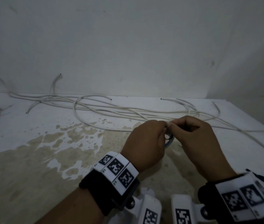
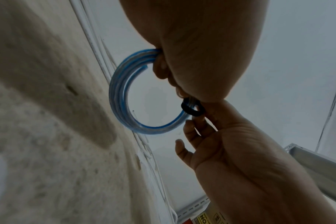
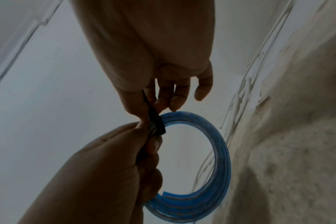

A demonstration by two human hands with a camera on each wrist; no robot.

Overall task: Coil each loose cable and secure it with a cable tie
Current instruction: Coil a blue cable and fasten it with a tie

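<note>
Both hands (image 1: 145, 143) (image 1: 197, 139) pinch the blue coil (image 2: 121, 97) at its black tie (image 2: 190, 109)

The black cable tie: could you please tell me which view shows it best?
The right wrist view: the tie wraps the blue coil, its tail pinched by the right hand. The left wrist view shows only its loop; the head view a dark speck between the hands.

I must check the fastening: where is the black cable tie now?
The black cable tie is wrapped around the blue cable coil, pinched between the left hand and right hand above the stained table.
</note>
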